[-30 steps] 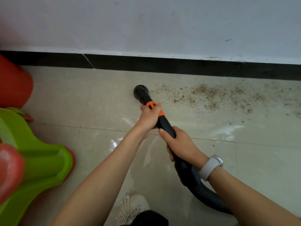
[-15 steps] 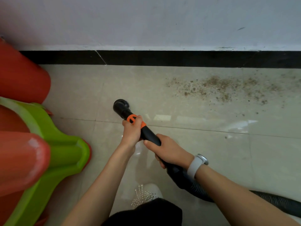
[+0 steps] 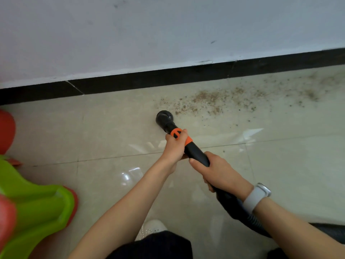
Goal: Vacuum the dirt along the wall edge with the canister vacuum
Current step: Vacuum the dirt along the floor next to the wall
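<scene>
A black vacuum wand point(image 3: 196, 153) with an orange collar ends in a round brush nozzle point(image 3: 164, 117) resting on the beige floor tiles. My left hand point(image 3: 175, 144) grips the wand at the orange collar. My right hand point(image 3: 218, 171), with a white watch on its wrist, grips the wand lower down, where the ribbed black hose point(image 3: 248, 217) begins. A band of brown dirt point(image 3: 209, 101) lies scattered along the black skirting point(image 3: 149, 79) of the white wall, just right of and beyond the nozzle. The canister is out of sight.
Green and red plastic stools point(image 3: 33, 208) stand at the left edge. A white shoe point(image 3: 151, 228) and dark trouser leg are at the bottom centre. Bare tiles stretch left of the nozzle and in the right foreground.
The nozzle was pulled back toward me and left of the dirt half a second ago; it has now moved forward and right to the dirt's left edge. Both hands kept their grip.
</scene>
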